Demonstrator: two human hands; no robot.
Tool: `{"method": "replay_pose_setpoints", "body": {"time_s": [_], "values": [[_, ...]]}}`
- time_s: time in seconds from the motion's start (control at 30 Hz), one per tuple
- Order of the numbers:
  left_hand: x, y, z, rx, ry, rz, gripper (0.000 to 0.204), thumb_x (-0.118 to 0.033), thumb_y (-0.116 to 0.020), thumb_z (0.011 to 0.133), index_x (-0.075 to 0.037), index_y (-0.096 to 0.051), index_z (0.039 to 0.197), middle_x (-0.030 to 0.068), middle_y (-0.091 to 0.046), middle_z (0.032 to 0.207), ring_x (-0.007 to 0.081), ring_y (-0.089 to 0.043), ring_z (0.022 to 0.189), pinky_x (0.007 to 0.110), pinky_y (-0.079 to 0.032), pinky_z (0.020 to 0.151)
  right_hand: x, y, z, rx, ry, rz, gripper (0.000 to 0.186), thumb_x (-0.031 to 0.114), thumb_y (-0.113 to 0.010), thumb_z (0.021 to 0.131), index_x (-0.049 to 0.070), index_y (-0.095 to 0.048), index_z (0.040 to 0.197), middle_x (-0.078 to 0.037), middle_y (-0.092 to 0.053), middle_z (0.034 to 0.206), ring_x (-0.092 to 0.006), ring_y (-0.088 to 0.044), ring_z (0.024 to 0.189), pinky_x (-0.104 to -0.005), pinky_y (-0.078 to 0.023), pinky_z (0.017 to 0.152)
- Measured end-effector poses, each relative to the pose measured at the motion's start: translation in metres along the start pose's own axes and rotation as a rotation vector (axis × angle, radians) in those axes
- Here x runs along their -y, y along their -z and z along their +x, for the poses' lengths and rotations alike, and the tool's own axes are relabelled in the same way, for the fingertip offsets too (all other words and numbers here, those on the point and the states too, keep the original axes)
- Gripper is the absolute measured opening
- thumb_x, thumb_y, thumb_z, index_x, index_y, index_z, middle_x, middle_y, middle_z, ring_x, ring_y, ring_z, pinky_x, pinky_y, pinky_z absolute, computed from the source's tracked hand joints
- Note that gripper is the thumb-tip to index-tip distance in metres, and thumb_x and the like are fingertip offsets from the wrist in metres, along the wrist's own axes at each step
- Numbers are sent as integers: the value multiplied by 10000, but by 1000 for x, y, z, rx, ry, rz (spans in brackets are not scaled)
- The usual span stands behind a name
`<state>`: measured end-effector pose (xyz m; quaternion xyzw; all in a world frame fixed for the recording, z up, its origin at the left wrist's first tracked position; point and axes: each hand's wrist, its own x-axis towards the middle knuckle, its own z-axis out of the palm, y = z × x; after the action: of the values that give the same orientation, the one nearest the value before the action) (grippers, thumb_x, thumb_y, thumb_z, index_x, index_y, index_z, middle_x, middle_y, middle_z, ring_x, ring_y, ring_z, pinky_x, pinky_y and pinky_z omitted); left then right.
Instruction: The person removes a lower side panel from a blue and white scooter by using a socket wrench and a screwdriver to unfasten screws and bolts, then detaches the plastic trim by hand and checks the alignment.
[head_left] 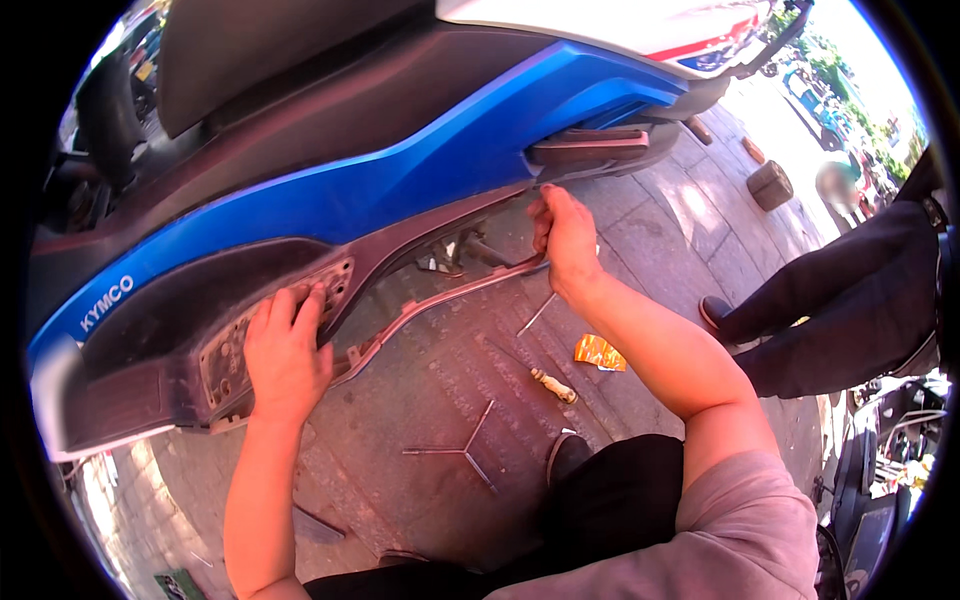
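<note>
A blue and black scooter (400, 185) stands in front of me, its side turned my way. My left hand (285, 350) lies on the perforated metal plate (225, 355) of the footboard, fingers stretched over it. At the rear end of the lower body edge, below the folded footrest (590, 147), my right hand (567, 240) has its fingers curled inward; what they grip, if anything, is hidden. A long narrow trim strip (430, 300) hangs apart from the body below, leaving a gap with metal parts (450, 258) showing. Its rear end reaches close to my right hand.
On the paving lie a three-armed wrench (467, 452), a screwdriver (553, 386), a thin rod (537, 314) and an orange wrapper (600, 352). A person in dark trousers (840, 300) stands at the right. Farther back is a wooden block (770, 186).
</note>
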<state>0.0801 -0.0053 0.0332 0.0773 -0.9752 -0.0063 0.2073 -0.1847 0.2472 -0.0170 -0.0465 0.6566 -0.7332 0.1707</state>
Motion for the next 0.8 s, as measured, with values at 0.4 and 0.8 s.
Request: {"method": "replay_pose_setpoints", "body": {"time_s": [0.4, 0.8], "values": [[-3, -4, -4, 37, 34, 88, 650, 11, -737, 623, -67, -677, 1265, 89, -621, 1138, 334, -614, 1048, 443, -537, 885, 122, 76, 63, -9, 404, 503, 522, 388, -712, 968, 86, -553, 1363, -106, -601, 1221, -265, -593, 1097, -472, -502, 990], [-11, -8, 3, 35, 23, 102, 584, 9, -706, 618, -50, -671, 1198, 111, -591, 1085, 353, -598, 1025, 462, -537, 844, 124, 78, 79, -6, 411, 580, 661, 358, -785, 913, 71, -472, 1421, -177, -555, 1269, -332, -621, 1160, -492, -527, 1047]]}}
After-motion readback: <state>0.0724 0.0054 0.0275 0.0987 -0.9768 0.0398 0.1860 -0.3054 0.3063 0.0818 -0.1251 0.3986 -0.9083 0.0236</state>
